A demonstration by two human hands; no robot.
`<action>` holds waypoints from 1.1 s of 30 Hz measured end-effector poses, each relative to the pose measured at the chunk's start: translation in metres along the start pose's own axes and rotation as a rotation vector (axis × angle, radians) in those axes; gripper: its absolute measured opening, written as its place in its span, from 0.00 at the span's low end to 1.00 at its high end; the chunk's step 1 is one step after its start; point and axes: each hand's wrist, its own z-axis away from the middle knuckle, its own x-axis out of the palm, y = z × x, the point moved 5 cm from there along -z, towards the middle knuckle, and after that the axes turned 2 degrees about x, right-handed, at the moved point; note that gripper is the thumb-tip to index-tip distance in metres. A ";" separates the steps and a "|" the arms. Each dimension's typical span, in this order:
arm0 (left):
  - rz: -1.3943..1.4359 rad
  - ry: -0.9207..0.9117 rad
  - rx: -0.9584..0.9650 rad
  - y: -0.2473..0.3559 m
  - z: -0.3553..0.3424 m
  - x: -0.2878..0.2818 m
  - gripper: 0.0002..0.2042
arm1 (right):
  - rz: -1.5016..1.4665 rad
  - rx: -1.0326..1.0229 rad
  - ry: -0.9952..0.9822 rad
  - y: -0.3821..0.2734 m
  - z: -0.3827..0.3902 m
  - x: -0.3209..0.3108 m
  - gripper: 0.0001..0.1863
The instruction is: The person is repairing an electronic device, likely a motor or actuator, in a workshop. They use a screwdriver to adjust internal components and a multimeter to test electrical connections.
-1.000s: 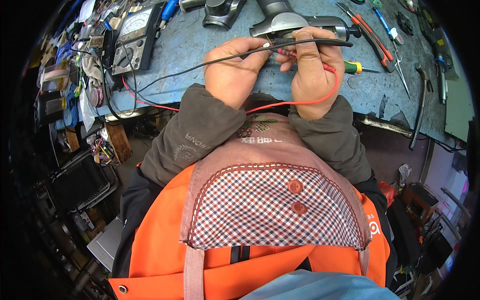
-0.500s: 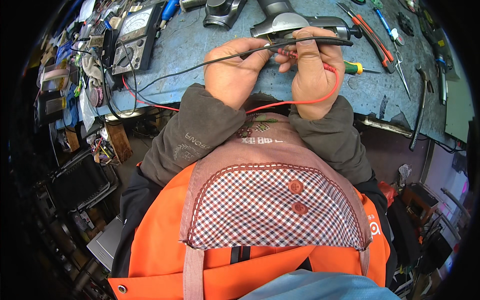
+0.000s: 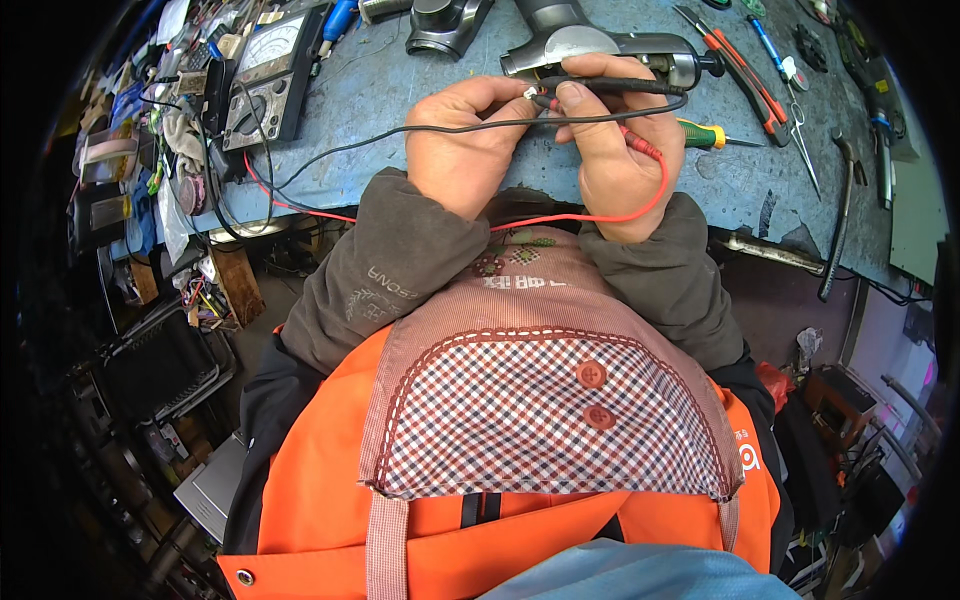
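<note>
Just in front of a grey curved plastic appliance body [image 3: 600, 45] on the bench, my two hands meet. My left hand [image 3: 455, 145] is closed, its thumb and index finger pinching a small white connector [image 3: 530, 92]. In my right hand [image 3: 630, 150] are two test probes, a black probe [image 3: 630, 86] above and a red probe [image 3: 640, 143] below it. Their tips point left at the connector; whether they touch it I cannot make out. From the probes a black lead [image 3: 400, 130] and a red lead [image 3: 570, 217] run off left, toward an analog multimeter [image 3: 265, 85].
Right of my hands lie a green-and-yellow screwdriver [image 3: 705, 134], a red-and-black cutter-like tool [image 3: 745, 85] and scissors [image 3: 800, 140]. Another grey housing part [image 3: 445, 25] sits at the back. Cluttered tools and parts crowd the bench's left end. Its front edge runs under my forearms.
My right hand's fingers have shifted on the probes. The black probe has swung lower and its lead now loops round at the right. The white connector shows more clearly.
</note>
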 end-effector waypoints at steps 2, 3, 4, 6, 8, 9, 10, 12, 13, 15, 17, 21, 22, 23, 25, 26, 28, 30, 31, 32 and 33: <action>-0.020 -0.001 0.009 0.000 0.000 0.000 0.08 | 0.055 -0.013 -0.009 0.001 -0.001 -0.002 0.11; -0.030 0.002 0.010 -0.001 0.000 0.000 0.08 | 0.072 -0.026 -0.019 0.002 -0.002 -0.004 0.12; -0.040 0.005 0.011 -0.001 0.000 -0.001 0.08 | 0.088 -0.039 -0.029 0.003 -0.002 -0.005 0.13; -0.032 -0.003 -0.004 0.002 0.000 0.000 0.08 | 0.075 -0.027 -0.032 0.004 -0.002 -0.005 0.13; -0.011 -0.010 -0.010 0.003 0.000 0.001 0.08 | 0.015 0.023 -0.017 0.004 -0.002 -0.004 0.11; 0.007 -0.012 -0.007 0.003 0.000 0.001 0.08 | -0.014 0.032 -0.009 0.003 -0.002 -0.003 0.11; 0.025 -0.015 -0.005 0.003 -0.001 0.001 0.08 | -0.044 0.041 -0.001 0.003 -0.001 -0.001 0.10; -0.001 -0.018 0.001 0.006 0.000 0.001 0.08 | -0.080 0.049 0.012 0.001 -0.001 0.001 0.10; -0.014 -0.018 0.005 0.007 0.000 0.000 0.08 | -0.086 0.048 0.018 0.000 -0.001 0.001 0.09; -0.011 0.001 0.034 0.005 0.000 0.001 0.08 | -0.081 0.027 0.027 -0.001 -0.001 0.002 0.09; -0.025 0.020 0.056 0.003 0.000 0.001 0.08 | -0.057 -0.010 0.032 -0.001 0.000 0.002 0.09; -0.077 0.036 0.084 0.002 0.000 0.000 0.08 | -0.077 -0.026 0.023 0.004 -0.003 0.000 0.09; -0.087 0.035 0.090 0.001 0.000 -0.001 0.07 | -0.078 -0.029 0.016 0.004 -0.003 0.001 0.09; -0.075 0.040 0.092 0.001 0.000 -0.001 0.07 | -0.080 -0.033 0.009 0.003 -0.003 0.001 0.09; -0.050 0.050 0.094 0.001 0.001 0.000 0.07 | -0.084 -0.029 0.010 0.004 -0.003 0.001 0.10; -0.063 0.050 0.093 0.001 0.001 0.000 0.07 | -0.086 -0.026 0.011 0.004 -0.003 0.001 0.10; -0.089 0.049 0.093 0.002 0.001 -0.002 0.06 | -0.068 -0.041 -0.006 0.005 -0.003 0.001 0.10; -0.084 0.045 0.095 0.005 0.001 -0.002 0.06 | -0.071 -0.042 -0.010 0.004 -0.003 0.001 0.10; -0.081 0.042 0.096 0.006 0.001 -0.002 0.07 | -0.085 -0.035 -0.005 0.003 -0.003 0.002 0.10; -0.075 0.041 0.092 0.007 0.001 -0.002 0.07 | -0.098 -0.028 0.000 0.003 -0.003 0.002 0.10; -0.071 0.041 0.090 0.006 0.001 -0.002 0.07 | -0.103 -0.028 0.002 0.004 -0.003 0.002 0.10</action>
